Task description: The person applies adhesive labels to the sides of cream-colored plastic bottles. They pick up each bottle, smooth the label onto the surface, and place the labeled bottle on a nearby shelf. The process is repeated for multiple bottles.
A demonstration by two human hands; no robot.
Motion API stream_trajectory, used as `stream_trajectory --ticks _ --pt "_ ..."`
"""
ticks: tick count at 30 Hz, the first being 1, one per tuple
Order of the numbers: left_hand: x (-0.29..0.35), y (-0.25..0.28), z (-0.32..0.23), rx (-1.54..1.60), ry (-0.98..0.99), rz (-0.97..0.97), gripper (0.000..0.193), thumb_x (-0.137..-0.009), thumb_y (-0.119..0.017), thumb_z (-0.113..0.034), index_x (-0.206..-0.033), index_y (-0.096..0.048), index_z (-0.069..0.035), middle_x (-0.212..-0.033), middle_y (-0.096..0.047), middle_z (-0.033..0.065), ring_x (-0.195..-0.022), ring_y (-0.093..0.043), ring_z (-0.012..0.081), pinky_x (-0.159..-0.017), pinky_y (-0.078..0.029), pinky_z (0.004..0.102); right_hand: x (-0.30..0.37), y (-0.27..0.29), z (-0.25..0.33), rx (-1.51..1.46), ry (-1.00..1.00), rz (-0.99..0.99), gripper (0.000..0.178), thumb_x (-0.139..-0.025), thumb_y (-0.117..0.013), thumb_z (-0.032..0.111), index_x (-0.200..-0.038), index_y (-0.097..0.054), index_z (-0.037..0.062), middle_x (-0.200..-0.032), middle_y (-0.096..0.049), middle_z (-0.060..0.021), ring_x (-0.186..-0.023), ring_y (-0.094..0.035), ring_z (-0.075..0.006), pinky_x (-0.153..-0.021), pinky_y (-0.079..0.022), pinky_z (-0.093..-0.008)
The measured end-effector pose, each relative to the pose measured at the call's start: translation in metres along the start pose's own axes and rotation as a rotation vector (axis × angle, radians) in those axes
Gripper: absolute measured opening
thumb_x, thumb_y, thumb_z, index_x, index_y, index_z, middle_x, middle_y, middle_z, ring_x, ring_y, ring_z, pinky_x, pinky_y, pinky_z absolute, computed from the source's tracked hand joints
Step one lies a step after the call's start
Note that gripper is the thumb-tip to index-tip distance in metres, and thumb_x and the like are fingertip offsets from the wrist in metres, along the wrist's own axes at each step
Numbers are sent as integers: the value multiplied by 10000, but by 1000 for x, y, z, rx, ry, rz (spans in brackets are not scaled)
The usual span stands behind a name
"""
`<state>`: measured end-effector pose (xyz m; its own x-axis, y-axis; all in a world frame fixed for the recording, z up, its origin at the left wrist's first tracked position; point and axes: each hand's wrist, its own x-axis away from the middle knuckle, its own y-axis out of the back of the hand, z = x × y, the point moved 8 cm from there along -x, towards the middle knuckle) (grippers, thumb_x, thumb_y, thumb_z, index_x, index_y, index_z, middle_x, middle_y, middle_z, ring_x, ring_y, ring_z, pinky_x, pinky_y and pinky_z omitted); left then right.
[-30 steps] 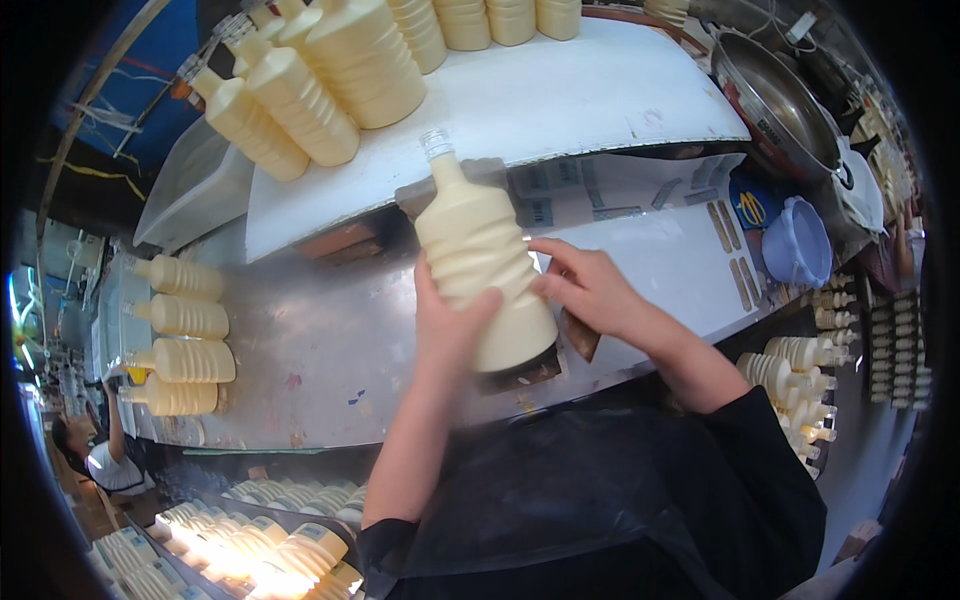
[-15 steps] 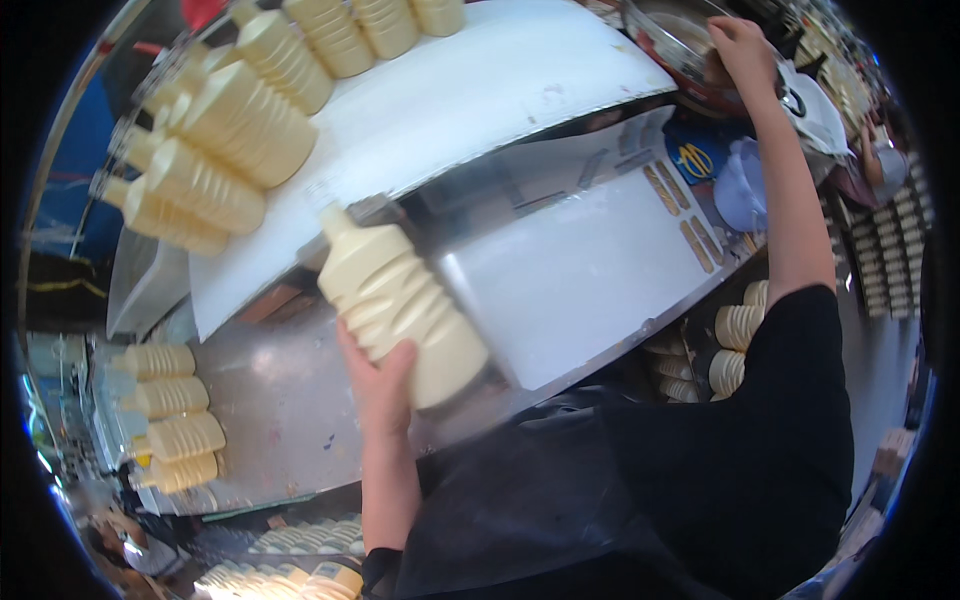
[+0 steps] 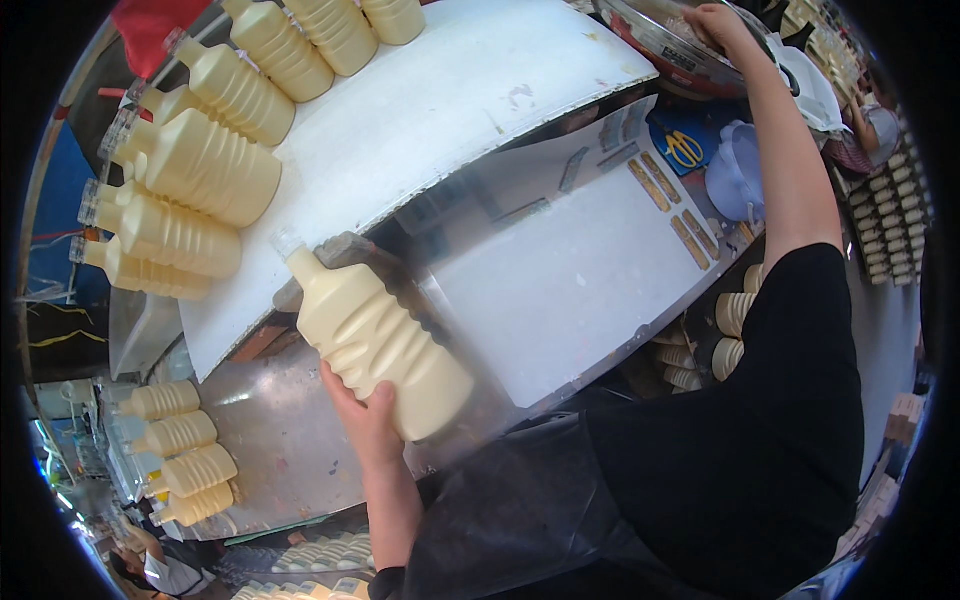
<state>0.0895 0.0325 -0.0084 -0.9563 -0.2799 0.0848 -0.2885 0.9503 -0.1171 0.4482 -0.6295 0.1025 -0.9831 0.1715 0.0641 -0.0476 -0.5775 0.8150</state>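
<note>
The fingers of the left hand are spread partway around a pale-yellow, ribbed plastic bottle, left of the frame's centre, its clear neck tilted toward the upper left. The right hand has bent fingers over a round metal pan at the upper right; whether they grasp anything cannot be told. With one hand gripping near the base, the bottle could roll or slip, or its neck could knock the white board.

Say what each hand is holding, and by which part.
Left hand: ribbed cream-coloured bottle, by its lower side near the base. Right hand, at the wide pan: cannot be told.
</note>
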Motion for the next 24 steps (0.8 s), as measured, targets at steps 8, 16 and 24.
stream_trajectory --ticks 8,16,24 --pt "2 1 -2 -7 -20 -24 964 -809 -775 -285 -1564 -259 21 -1430 -491 174 -1289 -522 268 -1100 -416 399 132 -33 136 -308 424 -107 264 -955 -706 382 -1030 -773 138 -811 -645 13 -671 -483 -19 -572 -389 -193" --pt "-2 4 4 -47 2 -42 911 -833 -729 -204 -1578 -253 17 -1449 -486 177 -1286 -525 271 -1100 -420 405 239 -118 92 -257 208 262 208 -973 -668 231 -951 -728 32 -817 -672 25 -746 -589 -60 -672 -483 -230" --pt "-1 5 6 -40 13 -59 868 -872 -674 -159 -1602 -228 -10 -1479 -464 175 -1304 -528 278 -1110 -426 411 372 -145 -6 258 249 -272 164 -883 -648 48 -1019 -735 21 -1022 -710 -165 -919 -699 -372 -789 -565 -408"
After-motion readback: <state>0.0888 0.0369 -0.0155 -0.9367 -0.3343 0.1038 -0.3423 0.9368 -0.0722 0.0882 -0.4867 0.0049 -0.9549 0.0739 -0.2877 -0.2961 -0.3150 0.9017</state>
